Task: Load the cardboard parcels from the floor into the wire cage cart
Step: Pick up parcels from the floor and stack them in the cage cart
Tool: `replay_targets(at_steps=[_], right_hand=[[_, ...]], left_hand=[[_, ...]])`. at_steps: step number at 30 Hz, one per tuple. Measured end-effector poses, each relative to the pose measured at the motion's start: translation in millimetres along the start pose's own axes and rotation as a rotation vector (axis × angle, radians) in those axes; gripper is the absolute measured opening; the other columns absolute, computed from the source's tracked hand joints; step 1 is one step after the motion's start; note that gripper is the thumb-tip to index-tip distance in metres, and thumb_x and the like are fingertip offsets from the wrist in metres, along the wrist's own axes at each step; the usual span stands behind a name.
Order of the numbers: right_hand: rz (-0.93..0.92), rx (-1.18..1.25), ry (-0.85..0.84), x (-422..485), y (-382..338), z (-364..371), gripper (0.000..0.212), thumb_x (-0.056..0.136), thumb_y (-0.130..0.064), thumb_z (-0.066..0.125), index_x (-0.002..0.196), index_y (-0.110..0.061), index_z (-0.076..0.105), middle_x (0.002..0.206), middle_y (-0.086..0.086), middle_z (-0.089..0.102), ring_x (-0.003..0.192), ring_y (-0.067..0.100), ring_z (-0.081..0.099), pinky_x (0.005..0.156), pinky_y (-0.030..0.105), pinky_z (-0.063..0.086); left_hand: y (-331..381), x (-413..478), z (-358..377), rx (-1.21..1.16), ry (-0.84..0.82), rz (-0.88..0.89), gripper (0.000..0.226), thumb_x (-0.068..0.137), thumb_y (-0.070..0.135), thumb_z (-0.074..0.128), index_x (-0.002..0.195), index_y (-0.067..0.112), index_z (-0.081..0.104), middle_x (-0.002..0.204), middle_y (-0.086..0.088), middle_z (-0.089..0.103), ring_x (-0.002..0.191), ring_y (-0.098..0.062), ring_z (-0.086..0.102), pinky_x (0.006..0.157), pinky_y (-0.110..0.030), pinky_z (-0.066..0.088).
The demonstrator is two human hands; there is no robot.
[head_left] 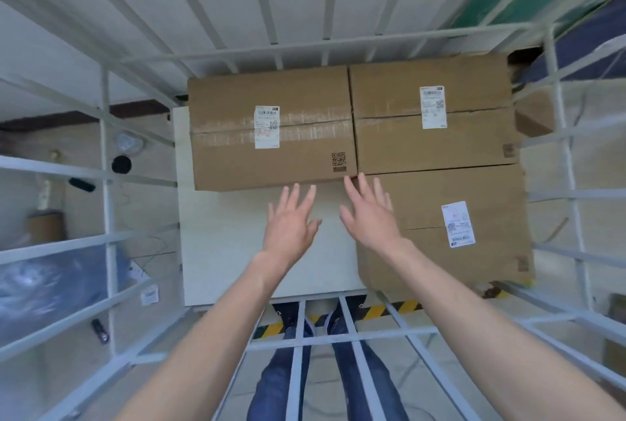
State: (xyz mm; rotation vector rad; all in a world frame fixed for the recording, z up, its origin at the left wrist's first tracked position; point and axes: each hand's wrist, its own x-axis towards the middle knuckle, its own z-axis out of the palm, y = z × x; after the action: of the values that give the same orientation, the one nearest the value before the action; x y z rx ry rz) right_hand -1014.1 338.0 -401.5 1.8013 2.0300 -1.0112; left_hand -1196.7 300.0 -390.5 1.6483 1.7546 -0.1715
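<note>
OK, step: looks like squaring the centre parcel [271, 129] against the far bars.
Hands: left hand [289, 220] and right hand [371, 214] both empty, fingers spread. Right fingertips are at the parcel's near corner, left just short of its edge.
Parcels: three lie inside the wire cage cart [107, 203]: the centre parcel, upper-right parcel [430, 149], lower-right parcel [423, 203].
How: push flat-palmed and evenly so it slides without skewing; keep its side flush with the neighbour.
Free slot: white base panel [220, 244], lower left of frame.
Hidden: parcels on the floor out of view; actual fingertip contact unclear; label text unreadable.
</note>
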Motion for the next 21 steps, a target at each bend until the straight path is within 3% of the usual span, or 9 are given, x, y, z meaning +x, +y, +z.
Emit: replay_targets(at_steps=[8, 14, 21], right_hand=[[0.011, -0.005, 0.046, -179, -10, -82, 0.067, 0.103, -0.048, 0.030, 0.158, -0.034, -0.007, 0.167, 0.001, -0.011, 0.152, 0.030, -0.013, 0.121, 0.051, -0.002], [0.201, 0.077, 0.217, -300, 3, -116, 0.066, 0.103, -0.054, 0.019, 0.157, -0.032, -0.010, 0.164, 0.002, -0.015, 0.151, 0.031, -0.013, 0.122, 0.050, -0.003], [0.494, 0.177, 0.457, -439, 64, -127, 0.066, 0.103, -0.052, 0.023, 0.160, -0.029, -0.001, 0.168, 0.003, -0.005, 0.153, 0.029, -0.009, 0.123, 0.047, 0.005]], left_hand=[[119, -146, -78, 0.119, -0.008, 0.146, 0.066, 0.103, 0.049, 0.036, 0.159, 0.035, 0.002, 0.168, -0.001, -0.004, 0.154, -0.025, -0.008, 0.122, -0.054, 0.006], [196, -212, -97, 0.193, -0.039, 0.298, 0.067, 0.103, 0.052, 0.034, 0.158, 0.037, -0.002, 0.167, 0.000, -0.009, 0.153, -0.024, -0.014, 0.121, -0.051, -0.002], [305, -262, -80, 0.331, -0.088, 0.686, 0.066, 0.103, 0.050, 0.033, 0.160, 0.032, 0.005, 0.168, -0.003, -0.002, 0.154, -0.027, -0.007, 0.121, -0.054, 0.006]])
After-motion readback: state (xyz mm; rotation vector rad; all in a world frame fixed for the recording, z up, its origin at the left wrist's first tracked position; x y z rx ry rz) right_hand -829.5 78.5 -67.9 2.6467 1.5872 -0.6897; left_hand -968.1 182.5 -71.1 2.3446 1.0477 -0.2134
